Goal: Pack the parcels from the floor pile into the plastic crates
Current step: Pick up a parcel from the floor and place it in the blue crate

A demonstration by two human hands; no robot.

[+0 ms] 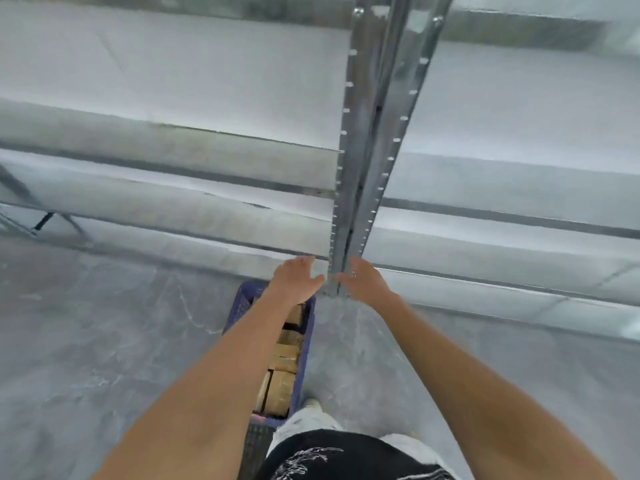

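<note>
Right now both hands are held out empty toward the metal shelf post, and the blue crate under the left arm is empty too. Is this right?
Not quite. The head view shows the blue crate is not empty: brown parcels fill it. The rest holds: left hand and right hand reach out empty toward the metal shelf post, and the crate lies under the left arm.

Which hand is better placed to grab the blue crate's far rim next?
Probably left. The left hand hovers open directly over the blue plastic crate of brown parcels; the right hand sits beside it.

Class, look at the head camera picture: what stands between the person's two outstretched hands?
In the head view, the shelving's metal upright post stands between the left hand and right hand.
</note>
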